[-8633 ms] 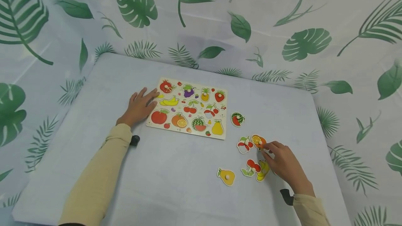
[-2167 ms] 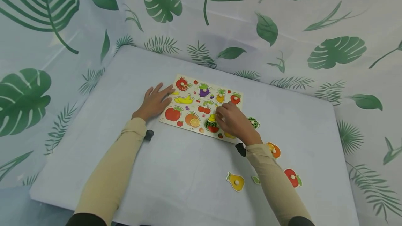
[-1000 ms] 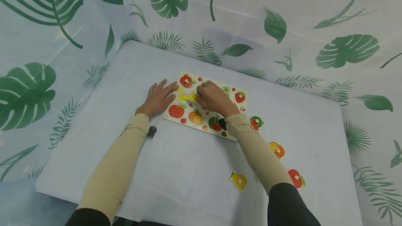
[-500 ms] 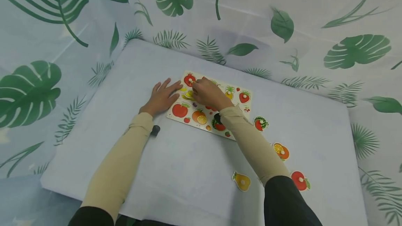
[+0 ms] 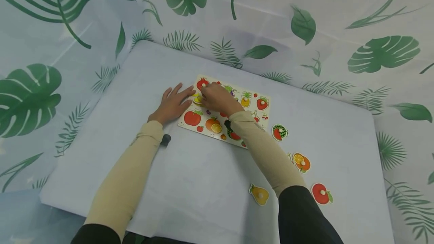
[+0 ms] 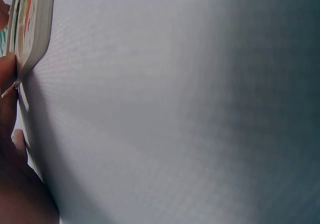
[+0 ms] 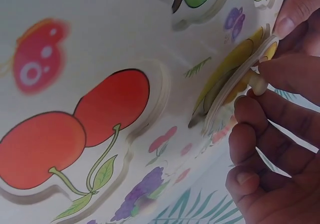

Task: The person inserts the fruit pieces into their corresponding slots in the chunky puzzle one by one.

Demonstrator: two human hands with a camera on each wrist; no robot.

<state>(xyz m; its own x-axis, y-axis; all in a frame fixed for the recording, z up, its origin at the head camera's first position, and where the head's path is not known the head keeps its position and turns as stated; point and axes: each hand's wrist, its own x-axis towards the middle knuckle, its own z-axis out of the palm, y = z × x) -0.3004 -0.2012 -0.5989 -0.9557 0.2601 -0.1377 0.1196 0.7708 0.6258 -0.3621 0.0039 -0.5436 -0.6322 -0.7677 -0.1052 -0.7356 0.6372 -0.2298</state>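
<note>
My left hand lies with spread fingers at the left edge of the fruit puzzle board. In the left wrist view, its fingers touch the board's corner. My right hand is over the board's upper left. The right wrist view shows its fingers pinching the wooden peg of a banana puzzle piece. This piece stands tilted over the printed bananas; whether it touches the board, I cannot tell. Beside it are the board's printed cherries.
On the table right of the board lie a watermelon piece, an orange piece, an apple piece and a pear piece. The right sleeve covers part of the table and board. A leaf-print cloth hangs behind.
The right hand has come from the loose pieces at the right onto the board, bringing the banana piece, then leftward to the printed bananas. The left hand stays at the board's edge.
</note>
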